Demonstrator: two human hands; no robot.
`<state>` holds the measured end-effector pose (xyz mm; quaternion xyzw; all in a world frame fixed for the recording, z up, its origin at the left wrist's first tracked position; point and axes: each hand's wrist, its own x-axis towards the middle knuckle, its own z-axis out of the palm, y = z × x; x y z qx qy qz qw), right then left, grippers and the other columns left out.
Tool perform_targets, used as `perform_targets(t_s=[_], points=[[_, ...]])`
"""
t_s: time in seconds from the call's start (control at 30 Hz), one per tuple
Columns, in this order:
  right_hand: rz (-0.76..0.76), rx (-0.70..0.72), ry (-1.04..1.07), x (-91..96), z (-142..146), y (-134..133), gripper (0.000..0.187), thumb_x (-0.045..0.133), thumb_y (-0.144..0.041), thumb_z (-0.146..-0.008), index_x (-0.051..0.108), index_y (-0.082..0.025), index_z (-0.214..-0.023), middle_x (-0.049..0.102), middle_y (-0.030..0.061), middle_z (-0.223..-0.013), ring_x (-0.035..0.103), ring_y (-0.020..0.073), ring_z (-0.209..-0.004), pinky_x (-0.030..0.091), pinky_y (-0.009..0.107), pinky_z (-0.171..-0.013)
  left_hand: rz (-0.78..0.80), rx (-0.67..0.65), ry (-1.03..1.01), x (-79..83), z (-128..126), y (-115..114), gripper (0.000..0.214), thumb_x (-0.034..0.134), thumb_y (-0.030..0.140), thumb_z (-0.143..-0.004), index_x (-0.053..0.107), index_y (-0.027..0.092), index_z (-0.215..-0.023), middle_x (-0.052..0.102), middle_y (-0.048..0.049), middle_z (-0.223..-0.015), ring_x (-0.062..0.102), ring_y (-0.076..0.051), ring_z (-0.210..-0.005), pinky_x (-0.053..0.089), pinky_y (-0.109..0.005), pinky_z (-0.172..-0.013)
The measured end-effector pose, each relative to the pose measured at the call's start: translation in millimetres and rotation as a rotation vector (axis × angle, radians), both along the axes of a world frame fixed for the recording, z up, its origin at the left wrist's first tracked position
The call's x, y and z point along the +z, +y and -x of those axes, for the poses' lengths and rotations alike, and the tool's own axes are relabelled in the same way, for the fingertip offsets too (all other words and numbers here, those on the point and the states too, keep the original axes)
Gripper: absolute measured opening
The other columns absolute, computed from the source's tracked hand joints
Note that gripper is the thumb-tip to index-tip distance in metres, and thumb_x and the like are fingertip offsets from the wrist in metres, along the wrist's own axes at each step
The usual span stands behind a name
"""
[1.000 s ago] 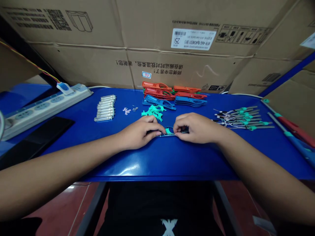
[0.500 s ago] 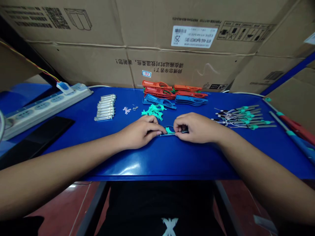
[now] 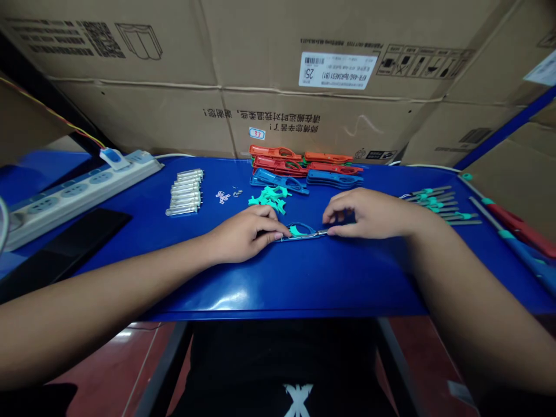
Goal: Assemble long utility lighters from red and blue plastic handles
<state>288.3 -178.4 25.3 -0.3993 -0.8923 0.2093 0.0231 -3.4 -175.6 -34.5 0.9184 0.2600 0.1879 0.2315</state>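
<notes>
Glossy blue table (image 3: 278,289) under a slim metal strip with a teal clip and blue loop (image 3: 302,233), midway between the hands. Left hand (image 3: 247,234) curled, fingertips (image 3: 278,235) pinching the strip's end; right hand (image 3: 365,213) half open, fingertips (image 3: 330,231) at the other end, grip unclear. Behind, stacked cardboard cartons (image 3: 130,110); below, dark red floor (image 3: 99,359).

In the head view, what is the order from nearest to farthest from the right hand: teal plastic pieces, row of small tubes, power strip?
1. Teal plastic pieces, left of the right hand
2. Row of small tubes, farther left
3. Power strip, far left
</notes>
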Motion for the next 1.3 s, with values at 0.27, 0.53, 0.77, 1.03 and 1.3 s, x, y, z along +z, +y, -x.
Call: perform_targets(t_s=[0.27, 0.53, 0.77, 1.03, 1.3], points=[[0.075, -0.022, -0.051, -8.3, 9.9, -1.2, 0.017, 0.063, -0.027, -0.086, 0.078, -0.021, -0.092, 0.076, 0.0012, -0.086, 0.066, 0.0143, -0.072, 0.045, 0.026, -0.066, 0.017, -0.007, 0.005, 1.9, -0.7, 0.9, 0.026, 0.052, 0.029, -0.100, 0.074, 0.025, -0.113, 0.062, -0.0041, -0.094, 0.059, -0.016, -0.092, 0.049, -0.032, -0.088], [-0.071, -0.019, -0.167, -12.0, 19.0, -8.6, 0.013, 0.063, -0.020, -0.085, 0.076, -0.021, -0.084, 0.074, 0.0040, -0.086, 0.063, 0.0176, -0.078, 0.042, 0.029, -0.069, 0.012, -0.012, 0.004, 2.1, -0.7, 2.1, 0.026, 0.052, 0.030, -0.100, 0.074, 0.025, -0.113, 0.063, -0.0046, -0.095, 0.060, -0.016, -0.093, 0.050, -0.032, -0.088], [-0.083, 0.017, -0.161, -7.4, 19.0, -10.6, 0.015, 0.062, -0.020, -0.085, 0.077, -0.020, -0.089, 0.075, 0.0052, -0.087, 0.064, 0.0173, -0.076, 0.043, 0.029, -0.068, -0.034, -0.026, 0.028, 5.5, 0.1, 0.2, 0.027, 0.051, 0.025, -0.099, 0.074, 0.024, -0.113, 0.062, -0.0051, -0.095, 0.060, -0.017, -0.091, 0.050, -0.034, -0.087], [-0.358, -0.259, -0.148, 6.0, -15.0, 29.6, 0.031, 0.054, -0.037, -0.091, 0.075, -0.018, -0.102, 0.076, 0.0084, -0.102, 0.066, 0.0219, -0.090, 0.045, 0.032, -0.077, -0.110, -0.063, 0.029, 6.3, 1.6, 0.2, 0.027, 0.052, 0.022, -0.098, 0.073, 0.024, -0.115, 0.065, -0.0065, -0.099, 0.062, -0.018, -0.095, 0.052, -0.034, -0.087], [-0.380, -0.456, -0.374, -12.9, -31.8, 76.1, 0.025, 0.066, -0.036, -0.076, 0.071, -0.021, -0.096, 0.072, 0.0085, -0.099, 0.062, 0.0221, -0.082, 0.039, 0.030, -0.063, -0.106, -0.060, -0.007, 7.1, 5.1, 2.4, 0.029, 0.053, 0.033, -0.099, 0.070, 0.023, -0.121, 0.067, -0.0084, -0.111, 0.063, -0.021, -0.105, 0.052, -0.039, -0.095]])
